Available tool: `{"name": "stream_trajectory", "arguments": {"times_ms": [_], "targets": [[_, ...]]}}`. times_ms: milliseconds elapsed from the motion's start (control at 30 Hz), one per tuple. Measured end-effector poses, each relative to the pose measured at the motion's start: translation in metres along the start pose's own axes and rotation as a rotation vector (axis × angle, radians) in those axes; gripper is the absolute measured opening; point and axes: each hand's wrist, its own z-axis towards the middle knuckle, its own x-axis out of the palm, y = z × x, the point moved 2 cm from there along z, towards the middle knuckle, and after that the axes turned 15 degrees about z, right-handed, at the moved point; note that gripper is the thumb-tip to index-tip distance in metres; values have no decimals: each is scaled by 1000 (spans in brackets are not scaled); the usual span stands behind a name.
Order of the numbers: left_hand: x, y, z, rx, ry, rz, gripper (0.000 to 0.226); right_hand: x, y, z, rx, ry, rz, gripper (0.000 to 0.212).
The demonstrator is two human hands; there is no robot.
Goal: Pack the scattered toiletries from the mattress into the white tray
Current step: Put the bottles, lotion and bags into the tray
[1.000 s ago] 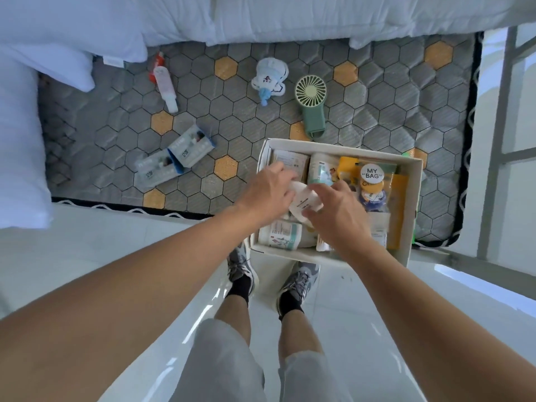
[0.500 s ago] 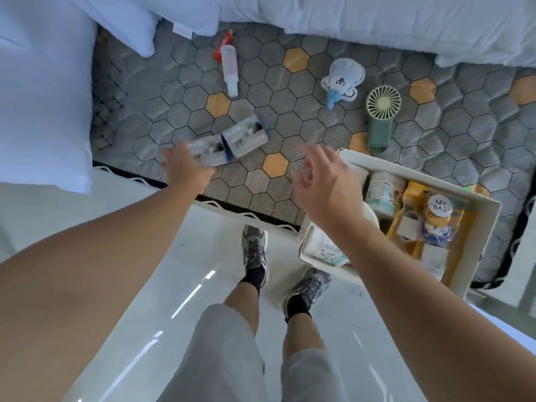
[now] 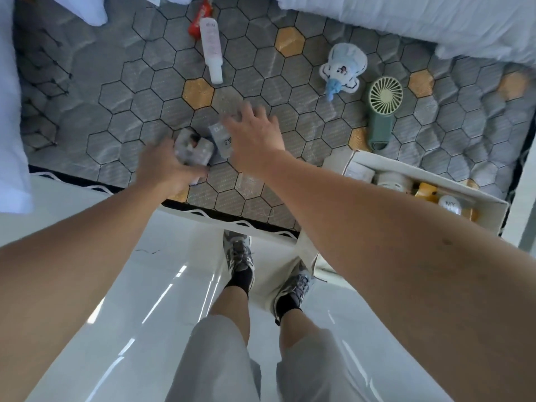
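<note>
Two clear plastic toiletry packs lie side by side near the mattress's front edge. My left hand point(image 3: 165, 166) is closed around the left pack point(image 3: 193, 149). My right hand point(image 3: 255, 137) hovers with fingers spread over the right pack point(image 3: 222, 140), partly covering it; contact is blurred. The white tray point(image 3: 475, 195) sits at the right on the mattress point(image 3: 121, 91) and holds several bottles and jars. A white bottle point(image 3: 213, 50) and a red tube point(image 3: 197, 21) lie at the back. A white and blue pouch point(image 3: 342, 68) and a green handheld fan point(image 3: 383, 111) lie right of centre.
White pillows point(image 3: 11, 111) line the left side and a white duvet point(image 3: 406, 18) covers the back right. I stand on a glossy white floor point(image 3: 130, 300) at the mattress edge, my shoes just below it.
Both hands left the tray and moved left. My left hand has closed on the left pack and my right hand has come over the right pack. The view shifted left.
</note>
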Motion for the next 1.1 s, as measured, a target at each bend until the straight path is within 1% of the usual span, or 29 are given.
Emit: {"name": "stream_trajectory", "arguments": {"times_ms": [67, 100, 133, 167, 233, 267, 333, 400, 467, 533, 600, 633, 667, 733, 833, 867, 933, 1033, 1100], "targets": [[0, -4, -3, -56, 18, -136, 51, 3, -2, 5, 61, 1, -32, 72], [0, -7, -5, -77, 34, -175, 47, 5, -3, 5, 96, 20, -10, 74], [0, -8, -5, -93, 45, -197, 49, 8, -4, 4, 129, 39, 40, 78], [0, -9, -5, -113, 46, -206, 56, 10, -4, 2, 168, 59, 115, 82], [-3, -9, -6, -150, 46, -231, 76, 12, -6, -4, 273, 71, 322, 90], [-5, -11, -6, -152, 48, -266, 82, 12, -7, -7, 343, 66, 451, 91], [-12, -19, -12, -129, 50, -359, 87, 5, -8, -18, 489, 51, 735, 89], [-20, -32, -20, -79, 80, -497, 88, -9, -11, -36, 587, -27, 1018, 80], [-31, -49, -32, 7, 140, -620, 75, -29, -14, -63, 604, -99, 1320, 74], [-42, -71, -49, 114, 178, -643, 55, -48, -19, -92, 569, -149, 1560, 68], [-53, -98, -72, 200, 166, -640, 36, -63, -31, -122, 529, -225, 1729, 59], [-55, -111, -83, 219, 162, -631, 30, -69, -39, -135, 511, -268, 1803, 55], [-56, -124, -93, 227, 172, -625, 28, -75, -49, -149, 496, -315, 1867, 51], [-55, -149, -112, 255, 223, -636, 29, -80, -72, -173, 474, -390, 1976, 40], [-49, -183, -137, 319, 297, -664, 12, -82, -111, -208, 503, -469, 2063, 15], [-47, -194, -146, 330, 323, -665, 12, -80, -124, -219, 529, -498, 2059, 11], [-36, -212, -163, 313, 361, -669, 24, -73, -146, -238, 595, -537, 2006, 11], [-16, -231, -184, 207, 344, -673, 38, -56, -170, -258, 688, -562, 1960, 11], [-2, -239, -191, 155, 283, -648, 35, -46, -180, -266, 722, -547, 1905, 11]]}}
